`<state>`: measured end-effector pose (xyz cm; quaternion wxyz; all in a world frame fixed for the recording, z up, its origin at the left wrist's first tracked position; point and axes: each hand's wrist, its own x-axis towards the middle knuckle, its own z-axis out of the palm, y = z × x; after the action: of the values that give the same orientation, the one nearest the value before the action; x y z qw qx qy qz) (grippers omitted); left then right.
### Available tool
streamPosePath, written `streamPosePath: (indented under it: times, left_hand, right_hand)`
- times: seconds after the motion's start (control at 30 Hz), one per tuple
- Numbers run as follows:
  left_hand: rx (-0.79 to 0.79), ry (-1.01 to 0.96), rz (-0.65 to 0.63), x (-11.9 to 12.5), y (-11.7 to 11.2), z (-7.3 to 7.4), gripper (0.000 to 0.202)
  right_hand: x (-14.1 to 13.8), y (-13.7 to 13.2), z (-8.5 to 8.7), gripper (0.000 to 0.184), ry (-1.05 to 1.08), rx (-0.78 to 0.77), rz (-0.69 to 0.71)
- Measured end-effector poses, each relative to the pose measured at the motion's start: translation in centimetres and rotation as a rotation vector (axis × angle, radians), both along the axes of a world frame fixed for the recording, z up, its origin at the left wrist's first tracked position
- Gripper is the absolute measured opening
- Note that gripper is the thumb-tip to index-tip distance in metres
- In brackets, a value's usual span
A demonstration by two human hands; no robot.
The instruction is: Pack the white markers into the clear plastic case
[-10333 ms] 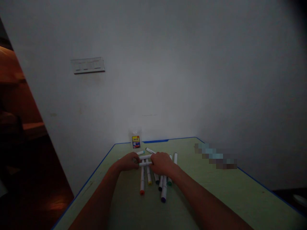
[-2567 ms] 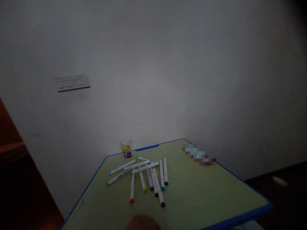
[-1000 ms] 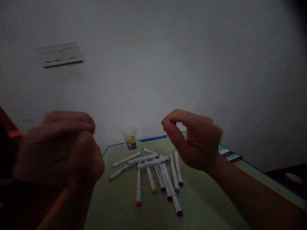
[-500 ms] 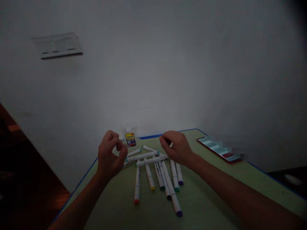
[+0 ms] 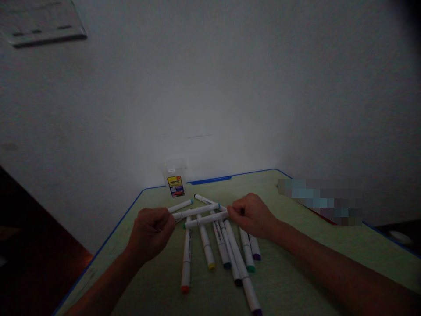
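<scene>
Several white markers with coloured caps (image 5: 205, 242) lie fanned out on a green table (image 5: 296, 272) with a blue rim. Two more markers (image 5: 200, 210) lie crosswise on top of them. My right hand (image 5: 253, 216) is curled, its fingertips pinching the right end of the nearer crosswise marker (image 5: 205, 219). My left hand (image 5: 151, 231) is curled too, at the left ends of the crosswise markers. A marker tip shows just past its fingers, and what it grips is hidden. The light is dim.
A small clear container with a yellow label (image 5: 174, 181) stands at the table's far edge against the white wall. A flat blurred object (image 5: 315, 199) lies at the far right. A wall plate (image 5: 39, 26) hangs at the upper left. Dark floor lies to the left.
Both hands have come down from mid-air to the markers. The right hand has closed on the end of a crosswise marker, the left has curled at the left ends. The view has tilted down.
</scene>
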<state>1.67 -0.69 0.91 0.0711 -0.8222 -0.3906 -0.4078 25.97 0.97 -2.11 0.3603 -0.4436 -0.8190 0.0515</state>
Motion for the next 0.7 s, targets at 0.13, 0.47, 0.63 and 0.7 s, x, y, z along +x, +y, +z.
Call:
streamPosePath:
  times: [0.13,0.47,0.63,0.7]
  left_hand:
    - [0.038,0.045,0.024,-0.14,0.17,-0.23,0.034]
    - [0.034,0.062,-0.018,-0.4,0.43,-0.57,0.021]
    - [0.016,0.08,-0.025,-0.66,0.52,-0.73,0.018]
    - [0.007,0.086,-0.019,-0.69,0.5,-0.73,0.019]
  right_hand:
    - [0.14,-0.3,0.56,0.037,0.019,0.009,0.007]
    - [0.49,-0.18,0.71,0.036,0.031,0.05,-0.014]
    - [0.49,-0.11,0.67,0.036,0.038,0.065,-0.016]
    - [0.52,-0.07,0.59,0.036,0.029,0.073,-0.013]
